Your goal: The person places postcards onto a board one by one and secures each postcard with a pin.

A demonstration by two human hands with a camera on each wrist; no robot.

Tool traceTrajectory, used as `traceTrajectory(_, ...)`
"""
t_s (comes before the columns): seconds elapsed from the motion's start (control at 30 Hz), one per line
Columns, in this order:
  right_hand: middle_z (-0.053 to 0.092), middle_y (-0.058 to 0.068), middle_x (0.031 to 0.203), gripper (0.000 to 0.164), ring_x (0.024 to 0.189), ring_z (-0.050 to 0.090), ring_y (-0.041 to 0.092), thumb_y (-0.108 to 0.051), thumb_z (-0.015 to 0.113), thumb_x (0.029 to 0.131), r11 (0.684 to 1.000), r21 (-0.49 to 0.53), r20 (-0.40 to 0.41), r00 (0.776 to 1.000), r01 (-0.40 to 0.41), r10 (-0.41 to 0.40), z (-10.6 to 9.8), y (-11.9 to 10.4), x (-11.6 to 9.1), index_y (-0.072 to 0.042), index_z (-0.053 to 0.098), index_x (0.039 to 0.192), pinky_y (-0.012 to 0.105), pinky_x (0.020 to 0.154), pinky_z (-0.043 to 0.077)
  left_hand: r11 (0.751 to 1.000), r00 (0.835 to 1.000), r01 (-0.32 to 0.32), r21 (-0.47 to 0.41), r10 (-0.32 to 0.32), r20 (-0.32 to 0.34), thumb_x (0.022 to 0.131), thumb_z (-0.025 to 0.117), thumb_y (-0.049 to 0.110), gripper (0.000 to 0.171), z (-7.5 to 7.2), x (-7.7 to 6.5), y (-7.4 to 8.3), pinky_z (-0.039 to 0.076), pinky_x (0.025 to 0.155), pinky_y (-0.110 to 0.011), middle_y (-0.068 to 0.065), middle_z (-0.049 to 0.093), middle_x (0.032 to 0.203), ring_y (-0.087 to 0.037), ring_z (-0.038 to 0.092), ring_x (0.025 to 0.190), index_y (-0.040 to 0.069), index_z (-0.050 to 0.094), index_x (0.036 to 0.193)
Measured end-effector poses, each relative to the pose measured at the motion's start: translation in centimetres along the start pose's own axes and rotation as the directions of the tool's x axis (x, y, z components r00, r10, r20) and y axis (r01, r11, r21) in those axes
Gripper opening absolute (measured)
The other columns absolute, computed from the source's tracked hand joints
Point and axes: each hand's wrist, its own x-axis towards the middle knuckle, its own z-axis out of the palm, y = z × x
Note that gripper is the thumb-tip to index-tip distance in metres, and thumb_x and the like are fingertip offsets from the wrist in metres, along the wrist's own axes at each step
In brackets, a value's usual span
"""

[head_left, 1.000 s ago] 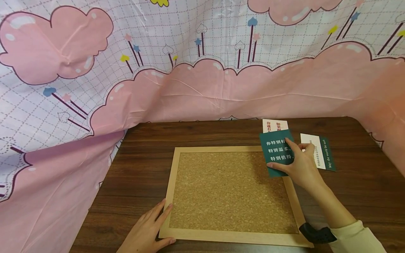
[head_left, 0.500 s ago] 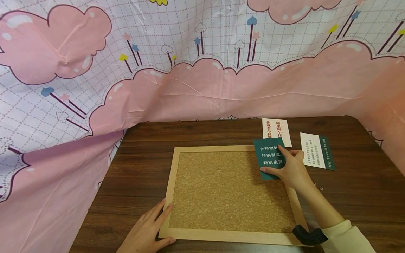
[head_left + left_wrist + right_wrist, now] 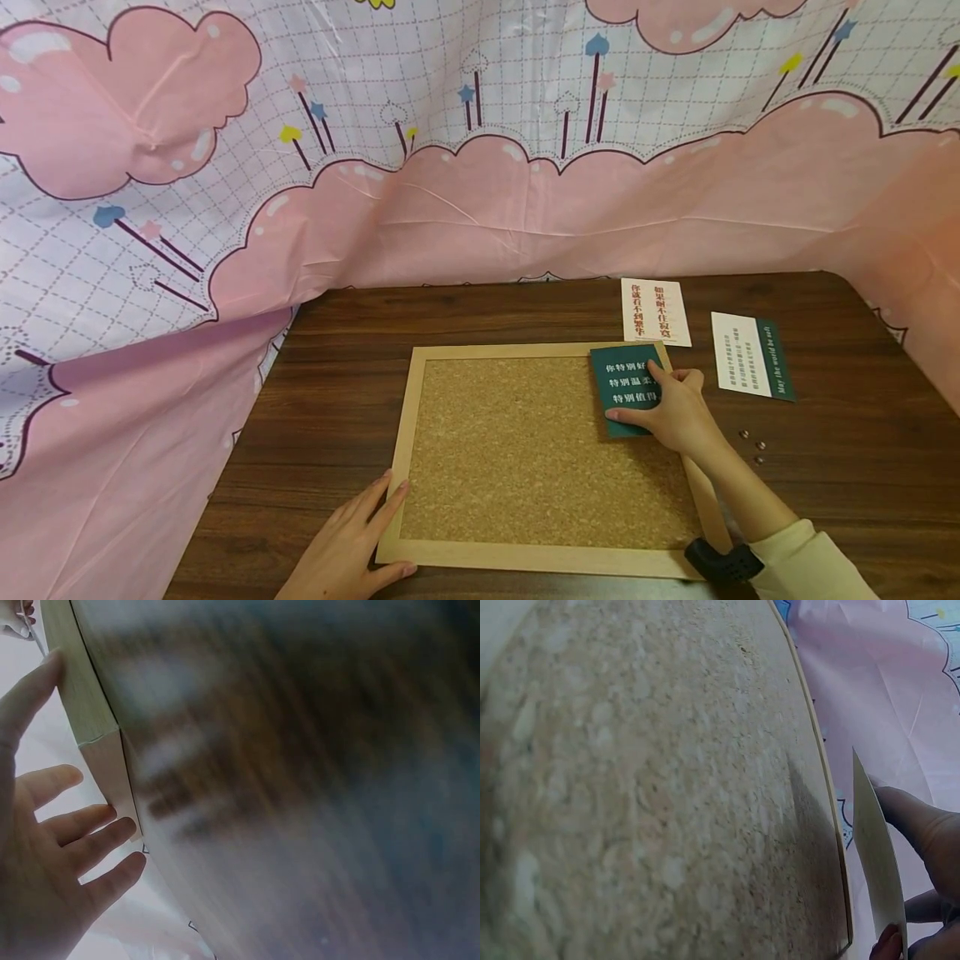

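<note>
A cork board (image 3: pixel 525 467) in a light wood frame lies on the dark wooden table. Over its upper right corner, my right hand (image 3: pixel 684 414) holds a dark green card (image 3: pixel 621 408) with white writing, thumb on the near side and fingers at the right edge. In the right wrist view the card (image 3: pixel 877 855) looks slightly bent and stands apart from the cork, its pale back towards the board. My left hand (image 3: pixel 347 537) rests with extended fingers on the frame's lower left corner. The left wrist view shows these fingers spread beside the frame's edge (image 3: pixel 84 690).
Behind the board lies a white card (image 3: pixel 655 315) with red writing. A white-and-green card (image 3: pixel 752 357) is to its right. Several small metallic pieces, perhaps pushpins (image 3: pixel 761 446), lie right of the board. A pink patterned cloth (image 3: pixel 525 221) hangs behind the table.
My right hand has carried the green card left and towards me, further over the cork. The white card and the small metallic pieces have come into fuller view. My left hand has stayed put.
</note>
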Motion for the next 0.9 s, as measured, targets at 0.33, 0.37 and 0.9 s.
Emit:
traceTrajectory(0.33, 0.027, 0.041, 0.127, 0.122, 0.099, 0.034, 0.039, -0.062, 0.077, 0.07, 1.0, -0.016, 0.018, 1.0, -0.023, 0.024, 0.6, 0.0, -0.1, 0.009, 0.018, 0.15, 0.033, 0.063, 0.044, 1.0, 1.0, 0.0, 0.0, 0.0, -0.004, 0.078, 0.067, 0.064, 0.092, 0.1, -0.1, -0.2, 0.048, 0.089, -0.061, -0.018, 0.037, 0.153, -0.04, 0.052, 0.126, 0.015, 0.037, 0.15)
traceTrajectory(0.37, 0.028, 0.041, 0.127, 0.122, 0.099, 0.034, 0.039, -0.062, 0.077, 0.07, 1.0, -0.015, 0.021, 0.999, -0.024, 0.024, 0.7, 0.0, -0.1, 0.009, 0.018, 0.15, 0.033, 0.063, 0.044, 1.0, 1.0, 0.002, -0.004, -0.002, 0.0, 0.078, 0.068, 0.064, 0.092, 0.1, -0.1, -0.2, 0.048, 0.089, -0.061, -0.018, 0.037, 0.153, -0.04, 0.052, 0.127, 0.015, 0.037, 0.15)
traceTrajectory(0.9, 0.028, 0.041, 0.127, 0.12, 0.103, 0.035, 0.041, -0.06, 0.078, 0.07, 1.0, -0.026, 0.007, 1.0, -0.015, 0.016, 1.1, 0.1, -0.4, 0.009, 0.019, 0.15, 0.034, 0.063, 0.044, 1.0, 1.0, 0.0, -0.016, 0.0, 0.003, 0.078, 0.066, 0.067, 0.093, 0.2, -0.1, -0.4, 0.049, 0.088, -0.061, -0.017, 0.036, 0.154, -0.039, 0.051, 0.127, 0.016, 0.037, 0.151)
